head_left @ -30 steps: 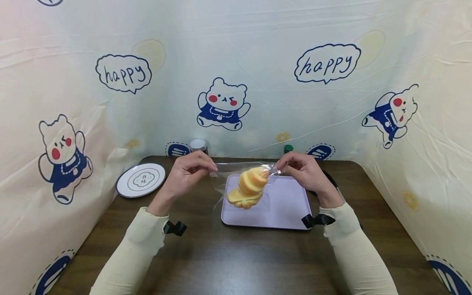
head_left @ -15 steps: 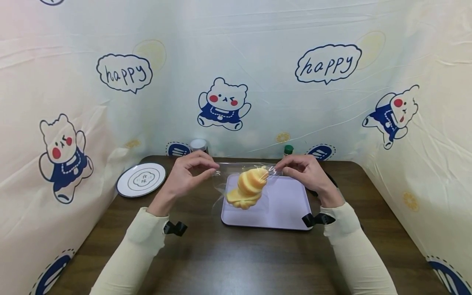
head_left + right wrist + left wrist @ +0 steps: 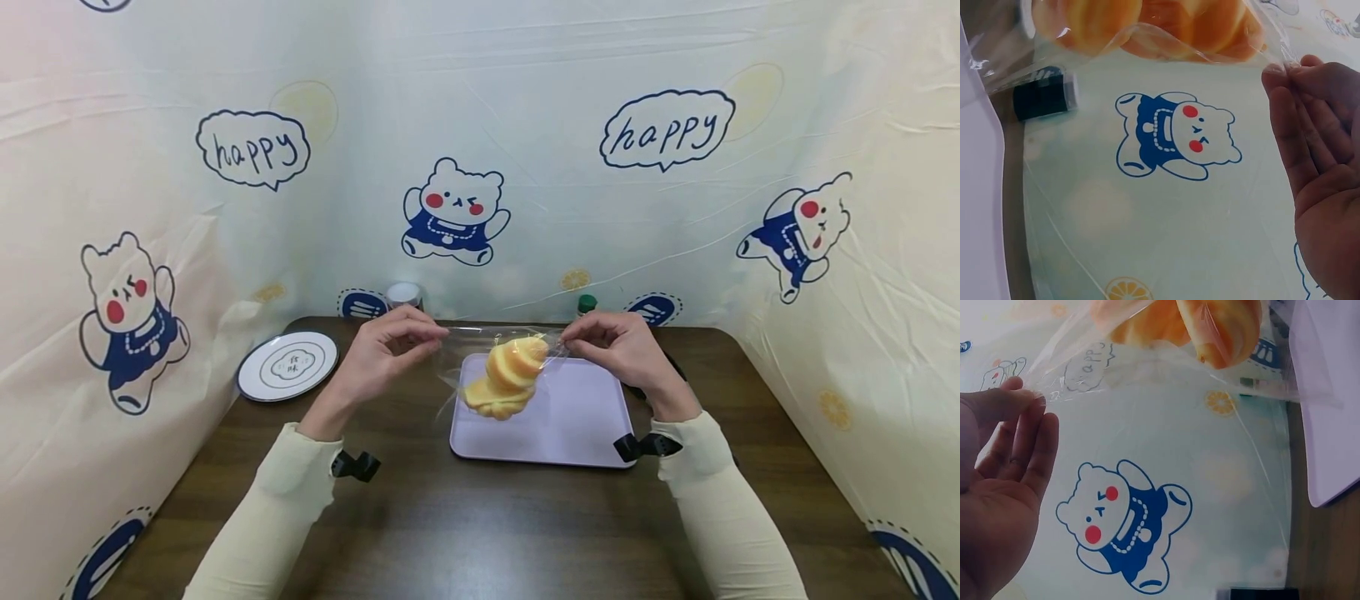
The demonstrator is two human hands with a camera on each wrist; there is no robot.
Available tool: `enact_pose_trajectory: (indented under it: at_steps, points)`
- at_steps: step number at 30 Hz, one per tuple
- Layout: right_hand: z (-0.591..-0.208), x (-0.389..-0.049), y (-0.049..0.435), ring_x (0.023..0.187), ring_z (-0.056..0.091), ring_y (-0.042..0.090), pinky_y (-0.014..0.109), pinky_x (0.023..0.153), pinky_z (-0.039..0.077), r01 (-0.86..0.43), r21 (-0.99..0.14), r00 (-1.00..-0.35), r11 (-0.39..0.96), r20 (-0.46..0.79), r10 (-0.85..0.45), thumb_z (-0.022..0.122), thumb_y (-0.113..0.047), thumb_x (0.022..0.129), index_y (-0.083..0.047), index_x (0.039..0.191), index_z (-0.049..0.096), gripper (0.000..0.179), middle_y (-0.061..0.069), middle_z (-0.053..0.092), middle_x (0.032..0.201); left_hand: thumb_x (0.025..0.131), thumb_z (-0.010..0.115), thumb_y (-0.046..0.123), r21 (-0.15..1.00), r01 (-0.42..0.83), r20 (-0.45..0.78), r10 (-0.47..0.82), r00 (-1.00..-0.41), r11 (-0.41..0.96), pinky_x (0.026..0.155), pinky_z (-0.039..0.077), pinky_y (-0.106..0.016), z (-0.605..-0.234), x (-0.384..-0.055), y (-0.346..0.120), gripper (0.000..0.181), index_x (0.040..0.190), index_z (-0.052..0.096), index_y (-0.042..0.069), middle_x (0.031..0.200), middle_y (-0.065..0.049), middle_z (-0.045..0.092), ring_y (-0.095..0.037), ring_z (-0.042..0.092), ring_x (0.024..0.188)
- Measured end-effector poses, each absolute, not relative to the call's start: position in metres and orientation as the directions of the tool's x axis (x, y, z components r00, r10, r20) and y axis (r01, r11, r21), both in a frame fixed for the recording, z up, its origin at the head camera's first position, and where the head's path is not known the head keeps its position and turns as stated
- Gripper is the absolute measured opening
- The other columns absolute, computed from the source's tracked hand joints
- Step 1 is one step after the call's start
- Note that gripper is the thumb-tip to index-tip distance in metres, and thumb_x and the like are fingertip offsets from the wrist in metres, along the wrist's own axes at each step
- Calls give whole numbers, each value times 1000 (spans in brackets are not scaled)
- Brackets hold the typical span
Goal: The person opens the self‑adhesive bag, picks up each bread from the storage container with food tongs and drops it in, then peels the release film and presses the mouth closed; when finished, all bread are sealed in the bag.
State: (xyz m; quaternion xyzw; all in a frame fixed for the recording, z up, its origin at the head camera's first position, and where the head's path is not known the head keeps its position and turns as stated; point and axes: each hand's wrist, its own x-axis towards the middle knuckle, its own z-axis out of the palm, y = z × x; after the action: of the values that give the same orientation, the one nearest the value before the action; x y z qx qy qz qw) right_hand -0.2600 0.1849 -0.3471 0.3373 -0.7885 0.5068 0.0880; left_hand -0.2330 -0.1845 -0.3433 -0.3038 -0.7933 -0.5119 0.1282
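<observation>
A clear plastic bag [image 3: 461, 343] is stretched between both hands above the lilac tray [image 3: 592, 421]. My left hand [image 3: 386, 354] pinches its upper left corner between thumb and fingertips. At the opposite upper corner my right hand [image 3: 622, 348] pinches the film, which is gathered into creases there. Inside the bag are two golden-yellow bread pieces: a ridged, croissant-like roll [image 3: 517, 364] above and a scalloped one [image 3: 497, 400] below. In the left wrist view the thumb and index finger [image 3: 1029, 403] meet on the film. The right wrist view shows the breads hanging beside the right fingertips [image 3: 1285, 78].
A white plate [image 3: 258, 385] with a dark rim lies at the left of the brown table [image 3: 480, 533]. Behind the hands stand a white-lidded jar [image 3: 403, 293] and a green-capped bottle [image 3: 587, 303]. Printed cloth [image 3: 540, 208] walls in the back and sides.
The bag with the breads rises slightly and its top edge tilts a little. Both hands keep their pinch and barely shift.
</observation>
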Motion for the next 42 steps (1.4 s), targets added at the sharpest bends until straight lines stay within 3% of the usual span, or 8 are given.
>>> enact_pose_trajectory:
  at_steps: [3,7,13,17,24,33,42]
  points:
    - [-344,-257,182,74,65,10,23,64,56,-626,-736,-759,258,498,-420,73,-4,89,-5,99,74,10,-4,72,93,91,72,9,772,573,469,362,-806,275,80,55,-22,-346,-234,-184,13,103,75,14,109,-3,65,-16,61,100]
    - [-341,-255,175,74,64,9,22,62,53,-647,-729,-747,224,545,-381,72,-3,89,-4,98,72,9,3,72,91,90,74,12,804,521,399,390,-830,286,88,55,-27,-349,-235,-181,9,98,72,15,113,-1,65,-19,60,105]
    - [-334,-250,161,77,66,8,21,65,54,-661,-723,-738,200,579,-346,72,0,88,-3,97,72,10,9,72,90,91,74,25,814,472,311,433,-846,339,85,55,-39,-352,-233,-169,31,118,62,18,112,0,66,-24,62,94]
    - [-331,-245,155,77,66,9,22,67,56,-662,-720,-736,210,570,-365,71,2,87,-2,97,72,11,11,72,92,92,71,36,781,472,258,475,-841,410,81,54,-37,-355,-233,-160,42,131,61,23,107,4,67,-21,61,91]
    - [-328,-235,146,81,66,11,24,73,58,-691,-680,-701,246,545,-461,70,1,89,-5,99,72,12,10,73,96,94,67,43,717,514,240,525,-817,472,82,55,-34,-350,-230,-146,31,119,69,26,103,10,67,-16,60,93]
    - [-331,-233,133,81,65,13,26,76,60,-710,-648,-676,274,521,-521,70,-3,91,-10,100,73,12,5,73,97,91,66,54,669,522,200,547,-813,530,70,54,-29,-352,-228,-129,30,108,66,29,89,8,63,-14,58,82]
    - [-329,-237,140,81,64,14,28,74,59,-689,-641,-713,338,515,-476,71,-4,91,-11,100,73,12,4,73,98,89,73,42,671,481,174,510,-842,564,64,53,-28,-356,-230,-145,16,95,70,27,83,7,66,-16,58,77]
